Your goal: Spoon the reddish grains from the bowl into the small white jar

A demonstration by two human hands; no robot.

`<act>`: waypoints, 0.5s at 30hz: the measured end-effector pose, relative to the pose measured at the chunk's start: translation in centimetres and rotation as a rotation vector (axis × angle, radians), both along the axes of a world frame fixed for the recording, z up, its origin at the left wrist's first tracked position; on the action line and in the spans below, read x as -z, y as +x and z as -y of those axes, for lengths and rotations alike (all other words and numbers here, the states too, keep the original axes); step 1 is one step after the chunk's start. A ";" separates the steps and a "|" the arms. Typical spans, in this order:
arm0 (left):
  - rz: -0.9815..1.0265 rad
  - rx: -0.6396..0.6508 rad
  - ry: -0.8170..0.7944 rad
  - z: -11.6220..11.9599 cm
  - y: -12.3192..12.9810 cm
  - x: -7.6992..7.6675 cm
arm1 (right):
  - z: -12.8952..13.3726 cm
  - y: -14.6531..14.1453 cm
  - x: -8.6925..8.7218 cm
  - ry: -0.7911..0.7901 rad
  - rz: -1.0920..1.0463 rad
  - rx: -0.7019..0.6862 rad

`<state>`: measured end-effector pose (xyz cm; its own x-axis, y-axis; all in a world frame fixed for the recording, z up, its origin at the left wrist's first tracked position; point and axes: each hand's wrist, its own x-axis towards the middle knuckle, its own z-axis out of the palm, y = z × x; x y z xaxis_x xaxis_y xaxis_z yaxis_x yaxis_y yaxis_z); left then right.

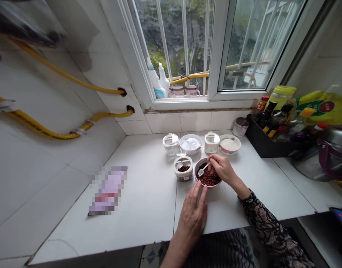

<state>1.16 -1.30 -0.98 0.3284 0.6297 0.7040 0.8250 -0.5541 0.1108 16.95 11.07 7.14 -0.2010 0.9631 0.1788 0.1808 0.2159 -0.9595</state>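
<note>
Dark red bits (208, 181) fill a small bowl (215, 185), which sits right under the right-hand grip. Right hand (223, 168): we see thumb and fingers pinched on the handle of a little white spoon (201, 172), its scoop pointing left, low over the bits; too small for us to tell if it carries any. Left hand (193, 208): fingers loosely spread, nothing held, fingertips at the bowl's near rim, so below and left of the pinch; we'd call it steadying, and can't tell how hard it presses.

Step in hand, as we judge it: scooping or stirring in the bowl. From here, the next move calls for a level spoon, a bowl kept from sliding, and a clear path past the rim.

Just left of the grip, beside the bowl: a jar (183, 175), lid up, similar dark bits inside. Beyond the grip, we log a second jar (212, 143), with a bowl of white powder (200, 144) to its left, a bowl of pale grains (229, 151) to its right, and a third jar (171, 144) farthest left.

Well right of the grip: a black box (258, 143) of bottles, then a metal pot (310, 163). Well left: a pixelated purple packet (109, 191), flat on the white counter (148, 212). Past everything, a barred window (184, 44)
</note>
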 end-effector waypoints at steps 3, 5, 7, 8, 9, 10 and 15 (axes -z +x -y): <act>0.003 0.006 -0.015 0.1 -0.1 0.0 | 0.4 -0.3 0.0 0.001 0.026 -0.048; 0.005 0.005 -0.018 0.1 -0.1 0.0 | 0.4 -0.4 0.1 -0.044 0.005 -0.069; 0.008 -0.001 -0.015 0.1 -0.1 0.0 | 0.3 -0.3 0.2 -0.087 -0.025 -0.072; 0.009 -0.003 -0.013 0.1 -0.1 0.0 | 0.2 -0.3 0.2 -0.107 -0.045 -0.071; 0.009 -0.004 -0.013 0.1 0.0 0.0 | 0.1 -0.1 0.2 -0.123 -0.069 -0.066; 0.007 -0.004 -0.016 0.1 0.0 0.0 | 0.0 0.0 0.1 -0.133 -0.098 -0.055; 0.006 0.007 -0.008 0.0 0.0 0.0 | -0.5 0.6 -0.2 -0.169 -0.224 -0.016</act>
<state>1.20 -1.33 -0.96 0.3286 0.6334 0.7006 0.8207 -0.5586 0.1201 17.55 11.60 7.29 -0.1900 0.9801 0.0577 -0.0422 0.0505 -0.9978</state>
